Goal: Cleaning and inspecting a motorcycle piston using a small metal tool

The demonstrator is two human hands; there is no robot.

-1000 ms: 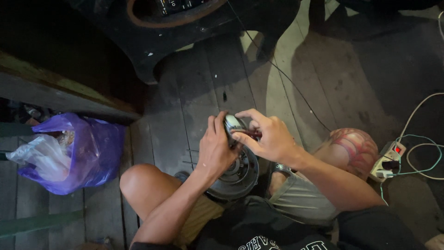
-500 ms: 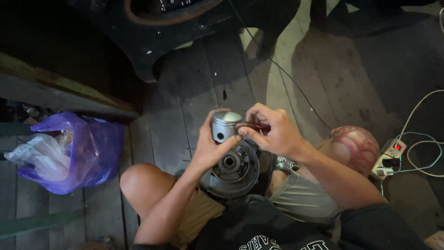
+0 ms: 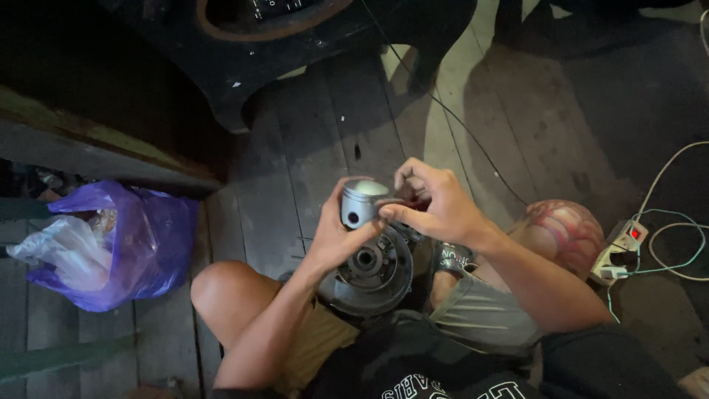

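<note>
- The left hand (image 3: 334,238) is wrapped around a short silver metal cylinder (image 3: 363,202), a piston by the look of it, with a round hole in its side facing the camera; the fingers are closed on it from below and behind.
- The right hand (image 3: 436,203) comes in from the other side, thumb and forefinger pinched at the cylinder's edge. Something small and dark may be between them, but it is too dim to tell.
- The cylinder is held up just above a round grey engine part (image 3: 367,271) that rests in the person's lap between the knees.
- As a judgement: the cylinder is out and apart from the engine part, so the work is somewhere in the middle; nothing shows it being fitted on anything yet.
- The person sits on a floor (image 3: 295,170) of dark, worn wooden planks; there is no desk.
- A purple plastic bag (image 3: 140,247) lies well to the left, a white power strip (image 3: 619,255) with pale cables to the right, and a thin black wire (image 3: 458,125) crosses the planks.
- A large dark rounded object (image 3: 295,44) stands at the top; the room is dim.
</note>
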